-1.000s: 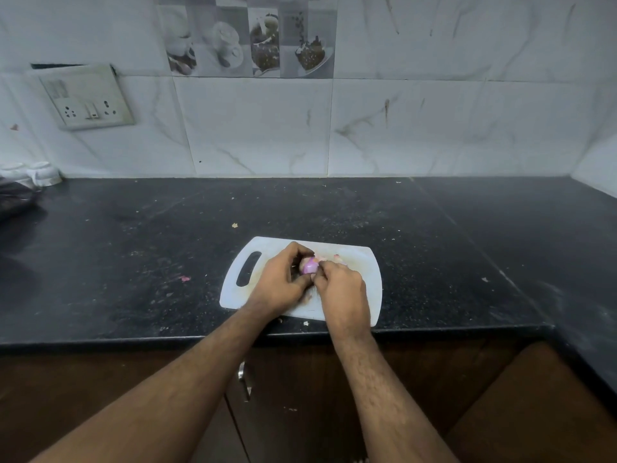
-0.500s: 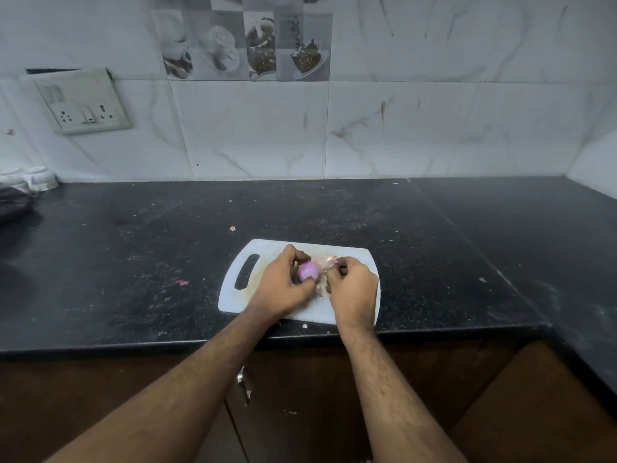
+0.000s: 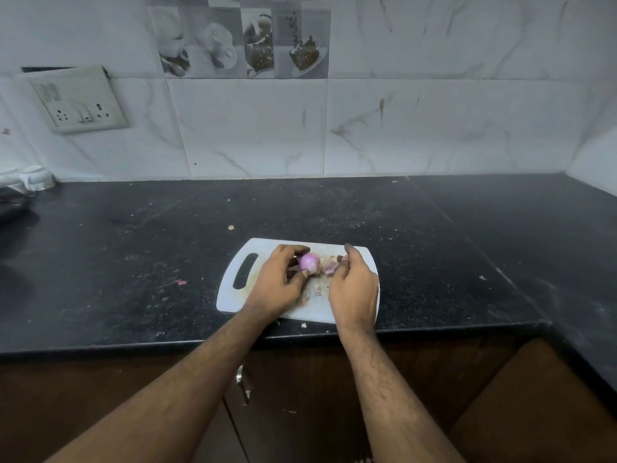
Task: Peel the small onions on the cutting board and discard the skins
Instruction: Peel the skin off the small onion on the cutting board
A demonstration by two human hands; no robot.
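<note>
A white cutting board (image 3: 240,265) with a handle slot lies at the front edge of the black counter. Over it, my left hand (image 3: 277,282) pinches a small purple onion (image 3: 309,262) between thumb and fingers; its top is bare and shiny. My right hand (image 3: 354,289) is just to the right, its fingertips gripping a strip of pale pink onion skin (image 3: 332,266) that still hangs beside the onion. A few skin scraps (image 3: 317,288) lie on the board between the hands.
The black counter (image 3: 133,255) is dusted with crumbs and a pink skin fleck (image 3: 181,282). A switch socket (image 3: 80,105) hangs on the tiled wall at the left. White items (image 3: 31,178) sit at the far left. Dark cabinets are below.
My right hand has pulled away to the right, drawing a strip of skin off the onion. More of the bare purple onion shows in my left hand.
</note>
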